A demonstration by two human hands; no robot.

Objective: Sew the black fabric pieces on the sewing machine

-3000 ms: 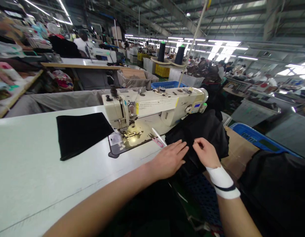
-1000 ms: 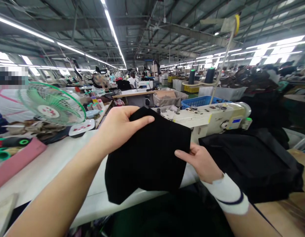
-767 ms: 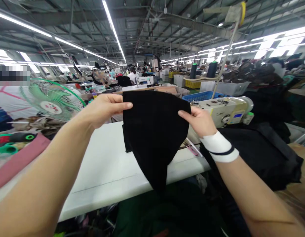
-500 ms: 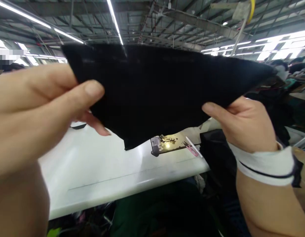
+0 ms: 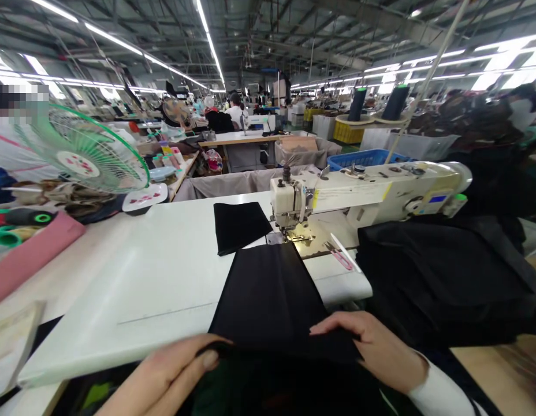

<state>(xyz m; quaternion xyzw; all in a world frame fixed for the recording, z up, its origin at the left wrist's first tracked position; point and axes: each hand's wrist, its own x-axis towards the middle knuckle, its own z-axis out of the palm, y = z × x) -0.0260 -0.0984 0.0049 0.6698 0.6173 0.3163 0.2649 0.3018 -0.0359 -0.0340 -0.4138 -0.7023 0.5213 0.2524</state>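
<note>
A black fabric panel (image 5: 270, 294) hangs over the front edge of the white table, its far end beside the needle area of a sewing machine (image 5: 289, 202). My left hand (image 5: 181, 370) pinches the panel's near left edge between thumb and fingers. At its near right side, my right hand (image 5: 372, 349) grips the same panel, the thumb hidden by cloth. Another black piece (image 5: 239, 226) lies flat left of the machine head. Pink-handled snips (image 5: 341, 257) and a white pen-like stick (image 5: 346, 252) rest right of the needle plate.
The white table (image 5: 164, 260) spans the middle. A pile of black cloth (image 5: 445, 277) sits at the right. To the left are a green fan (image 5: 81, 156) and a pink roll (image 5: 38, 254). A blue basket (image 5: 367, 157) stands behind the machine.
Both hands have lowered the black panel from in front of the view to the table's near edge, uncovering the machine, the fan and the other black piece.
</note>
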